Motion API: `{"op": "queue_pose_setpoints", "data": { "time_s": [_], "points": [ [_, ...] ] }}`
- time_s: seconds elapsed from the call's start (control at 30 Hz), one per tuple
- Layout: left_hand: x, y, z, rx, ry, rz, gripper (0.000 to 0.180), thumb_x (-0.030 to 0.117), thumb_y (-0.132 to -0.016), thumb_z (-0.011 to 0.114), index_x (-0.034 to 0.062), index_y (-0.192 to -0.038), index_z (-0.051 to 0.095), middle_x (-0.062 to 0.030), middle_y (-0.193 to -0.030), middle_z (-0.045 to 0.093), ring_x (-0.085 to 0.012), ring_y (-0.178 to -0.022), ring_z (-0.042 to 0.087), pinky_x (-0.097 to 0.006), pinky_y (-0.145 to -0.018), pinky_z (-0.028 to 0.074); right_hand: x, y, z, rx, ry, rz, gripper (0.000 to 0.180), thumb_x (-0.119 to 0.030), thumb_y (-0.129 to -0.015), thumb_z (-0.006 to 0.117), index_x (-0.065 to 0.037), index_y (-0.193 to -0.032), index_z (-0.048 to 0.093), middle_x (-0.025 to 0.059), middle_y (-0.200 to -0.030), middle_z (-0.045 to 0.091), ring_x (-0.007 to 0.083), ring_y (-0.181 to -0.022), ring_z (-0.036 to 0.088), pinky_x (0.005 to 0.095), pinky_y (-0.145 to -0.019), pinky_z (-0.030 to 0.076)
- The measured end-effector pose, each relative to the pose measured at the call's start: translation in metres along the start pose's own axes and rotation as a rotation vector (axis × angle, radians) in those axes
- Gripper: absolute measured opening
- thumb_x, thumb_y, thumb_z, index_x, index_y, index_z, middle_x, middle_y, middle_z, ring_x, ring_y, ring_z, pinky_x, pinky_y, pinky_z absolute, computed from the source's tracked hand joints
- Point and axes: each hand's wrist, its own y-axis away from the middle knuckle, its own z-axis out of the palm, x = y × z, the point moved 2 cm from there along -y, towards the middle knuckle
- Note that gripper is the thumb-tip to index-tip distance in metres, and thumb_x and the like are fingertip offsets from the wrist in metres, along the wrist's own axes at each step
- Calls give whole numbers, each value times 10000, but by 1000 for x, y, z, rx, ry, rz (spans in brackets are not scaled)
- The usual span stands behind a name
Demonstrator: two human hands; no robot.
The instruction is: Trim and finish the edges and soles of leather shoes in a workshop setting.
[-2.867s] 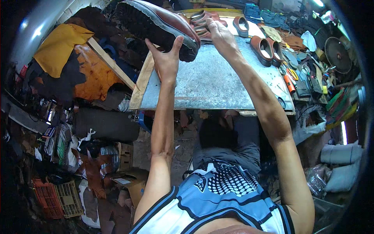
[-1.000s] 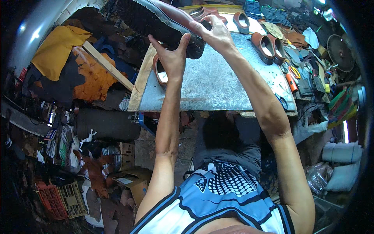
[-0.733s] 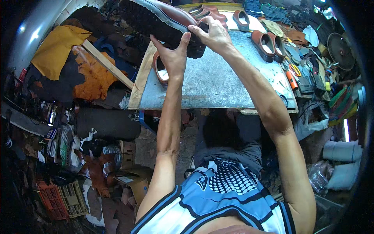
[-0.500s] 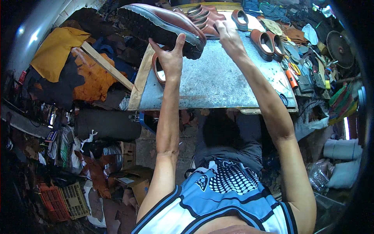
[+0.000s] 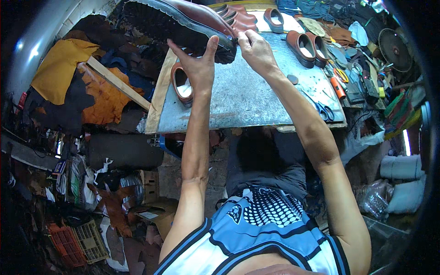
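A brown leather shoe [image 5: 207, 19] with a thick black treaded sole is raised over the far left of the table, tilted so its underside shows. My left hand [image 5: 199, 66] supports it from below, thumb and fingers spread around the sole. At the shoe's heel end, my right hand [image 5: 256, 51] has its fingers pinched together; what lies between them is too small to tell. Beneath my left wrist, another brown shoe [image 5: 175, 79] rests on the table. Behind the raised shoe sit brown strappy leather pieces [image 5: 241, 19], partly hidden.
The metal-topped table [image 5: 220, 103] bears a brown pair [image 5: 293, 45] and a single shoe [image 5: 276, 29] at the back. Blue-handled scissors [image 5: 326, 112] lie near its right corner, beside an orange-handled tool [image 5: 338, 88]. Leather scraps [image 5: 107, 94] pile up on the left.
The raised shoe has shifted up and left, partly out of view. My right hand has moved left from the strappy pieces to the shoe's heel. The blue-handled scissors now show more fully.
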Motion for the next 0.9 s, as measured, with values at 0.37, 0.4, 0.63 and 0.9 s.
{"op": "queue_pose_setpoints", "data": {
  "time_s": [0.37, 0.4, 0.63, 0.9],
  "points": [
    [-1, -2, 2, -37, 39, -4, 1297, 507, -758, 810, -82, -1494, -81, -346, -1441, 290, -399, -1379, 308, -478, -1179, 186, 0, -2, -2, -7, 55, -36, 400, -343, -997, 449, 17, -995, 624, 229, -883, 682, 333, -813, 693, 437, -732, 537],
    [-2, -3, 2, -38, 40, -4, 1297, 507, -758, 810, -82, -1494, -81, -346, -1441, 290, -399, -1379, 308, -478, -1179, 186, -1, -2, -1, -4, 51, -40, 400, -342, -997, 447, 17, -996, 624, 227, -884, 683, 330, -818, 693, 438, -735, 537],
    [2, -2, 1, -47, 78, 3, 1303, 515, -757, 807, -95, -1487, -83, -353, -1426, 298, -398, -1381, 303, -482, -1179, 183, -3, -1, -3, 19, 80, -58, 397, -327, -982, 452, 31, -995, 622, 234, -883, 677, 350, -825, 689, 447, -752, 529],
    [11, -1, 1, -74, 142, -10, 1300, 512, -760, 806, -84, -1489, -90, -353, -1438, 272, -407, -1377, 303, -502, -1180, 174, -7, -5, -3, 47, 105, -122, 393, -320, -976, 455, 33, -976, 628, 240, -891, 671, 366, -837, 681, 464, -788, 519]
  ]
}}
